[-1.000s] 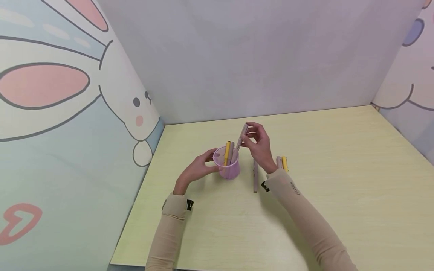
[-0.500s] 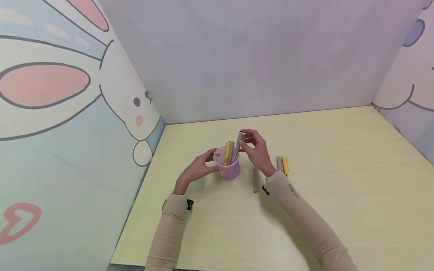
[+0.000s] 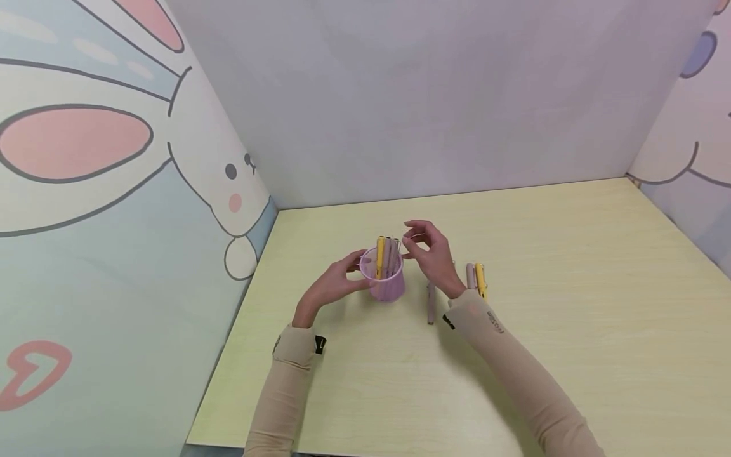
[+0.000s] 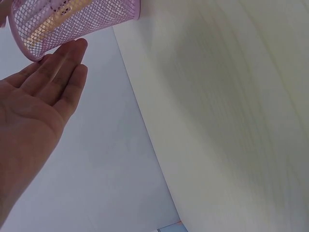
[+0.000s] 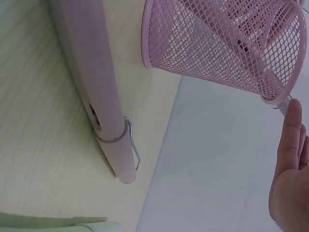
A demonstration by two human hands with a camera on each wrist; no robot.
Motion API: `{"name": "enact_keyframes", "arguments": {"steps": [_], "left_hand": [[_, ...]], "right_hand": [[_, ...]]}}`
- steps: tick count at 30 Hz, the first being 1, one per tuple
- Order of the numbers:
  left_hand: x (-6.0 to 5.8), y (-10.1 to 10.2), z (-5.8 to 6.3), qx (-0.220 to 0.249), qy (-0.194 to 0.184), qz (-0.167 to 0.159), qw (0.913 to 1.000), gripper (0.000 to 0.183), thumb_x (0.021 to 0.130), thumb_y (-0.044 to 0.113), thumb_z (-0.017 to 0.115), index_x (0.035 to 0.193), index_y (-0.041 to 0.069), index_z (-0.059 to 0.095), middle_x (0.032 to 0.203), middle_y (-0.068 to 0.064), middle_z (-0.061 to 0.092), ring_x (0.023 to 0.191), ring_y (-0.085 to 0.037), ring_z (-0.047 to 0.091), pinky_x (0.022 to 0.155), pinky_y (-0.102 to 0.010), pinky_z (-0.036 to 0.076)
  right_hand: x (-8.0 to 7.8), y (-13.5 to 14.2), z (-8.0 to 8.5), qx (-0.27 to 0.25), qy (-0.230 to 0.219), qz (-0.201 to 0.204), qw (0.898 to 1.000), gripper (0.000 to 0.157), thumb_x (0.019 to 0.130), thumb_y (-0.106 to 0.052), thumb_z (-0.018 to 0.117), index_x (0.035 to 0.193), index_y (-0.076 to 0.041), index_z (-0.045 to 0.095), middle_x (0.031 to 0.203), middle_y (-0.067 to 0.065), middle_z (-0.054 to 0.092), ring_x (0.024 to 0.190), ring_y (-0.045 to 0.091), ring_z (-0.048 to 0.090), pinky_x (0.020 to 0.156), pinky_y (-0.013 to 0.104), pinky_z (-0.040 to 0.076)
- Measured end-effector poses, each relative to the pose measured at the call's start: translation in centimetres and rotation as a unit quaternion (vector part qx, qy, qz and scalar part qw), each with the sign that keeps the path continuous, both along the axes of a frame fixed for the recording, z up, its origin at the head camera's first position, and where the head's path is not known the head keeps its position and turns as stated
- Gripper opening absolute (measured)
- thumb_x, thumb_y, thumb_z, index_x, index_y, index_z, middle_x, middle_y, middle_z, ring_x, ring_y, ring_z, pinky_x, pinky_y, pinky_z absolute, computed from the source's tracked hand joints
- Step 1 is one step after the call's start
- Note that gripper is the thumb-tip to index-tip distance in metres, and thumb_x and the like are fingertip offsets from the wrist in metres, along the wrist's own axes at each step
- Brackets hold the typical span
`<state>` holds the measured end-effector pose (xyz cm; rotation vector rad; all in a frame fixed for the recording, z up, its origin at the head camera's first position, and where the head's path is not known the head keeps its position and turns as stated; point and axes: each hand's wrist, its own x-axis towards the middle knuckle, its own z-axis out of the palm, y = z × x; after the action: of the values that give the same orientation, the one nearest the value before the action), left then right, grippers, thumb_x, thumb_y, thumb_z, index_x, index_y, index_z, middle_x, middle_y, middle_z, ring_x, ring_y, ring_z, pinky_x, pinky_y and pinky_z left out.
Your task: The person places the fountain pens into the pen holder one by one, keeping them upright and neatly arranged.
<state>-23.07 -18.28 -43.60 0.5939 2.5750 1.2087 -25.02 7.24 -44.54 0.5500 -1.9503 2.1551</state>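
A pink mesh pen cup (image 3: pixel 388 292) stands upright on the table, with a yellow pen (image 3: pixel 380 255) and two mauve pens leaning in it. My left hand (image 3: pixel 334 284) holds the cup near its rim, thumb in front and fingers behind. In the left wrist view, the fingertips lie right at the mesh cup (image 4: pixel 91 21). My right hand (image 3: pixel 435 259) hovers at the cup's right side, fingers loosely bent, holding nothing. The right wrist view shows its fingertips close to the end of a pen poking past the rim of the cup (image 5: pixel 217 53).
Below my right hand a mauve pen (image 3: pixel 431 308) lies on the table (image 3: pixel 371 393). Another mauve pen (image 3: pixel 471 275) and a yellow pen (image 3: pixel 480 278) lie right of that wrist, partly hidden by it. A grey wall (image 3: pixel 400 114) rises behind the table.
The mauve pen pinched by my right hand has gone down into the cup and been let go. The right hand has moved slightly down and left. The left hand stays on the cup.
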Motion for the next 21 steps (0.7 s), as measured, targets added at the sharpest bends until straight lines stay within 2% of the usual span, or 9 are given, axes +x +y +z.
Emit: {"name": "enact_keyframes", "arguments": {"steps": [10,17,21], "left_hand": [[0.0,-0.2,-0.1,0.003,0.008,-0.006,0.9999,0.078,0.093,0.035,0.073,0.158,0.008,0.040,0.146,-0.010,0.056,0.133,-0.030,0.053,0.110,-0.052,0.043],[0.1,-0.2,-0.1,0.000,0.011,-0.009,0.9999,0.080,0.094,0.036,0.073,0.159,0.006,0.038,0.146,-0.012,0.056,0.133,-0.031,0.053,0.109,-0.053,0.043],[0.0,-0.2,-0.1,0.000,0.010,-0.008,0.9999,0.080,0.094,0.035,0.073,0.159,0.005,0.037,0.148,-0.012,0.055,0.134,-0.032,0.052,0.110,-0.053,0.043]], "right_hand": [[0.0,0.8,-0.1,-0.009,0.009,-0.003,1.000,0.034,0.100,0.004,0.062,0.133,0.008,0.056,0.111,0.025,0.057,0.095,0.020,0.062,0.072,0.034,0.062],[-0.1,1.9,-0.3,-0.013,0.017,-0.020,1.000,0.034,0.100,0.007,0.062,0.133,0.009,0.056,0.109,0.021,0.058,0.093,0.018,0.062,0.072,0.033,0.062],[-0.2,2.5,-0.4,-0.014,0.021,-0.027,0.999,0.036,0.099,0.007,0.063,0.134,0.011,0.055,0.110,0.024,0.058,0.093,0.017,0.062,0.071,0.033,0.062]]}}
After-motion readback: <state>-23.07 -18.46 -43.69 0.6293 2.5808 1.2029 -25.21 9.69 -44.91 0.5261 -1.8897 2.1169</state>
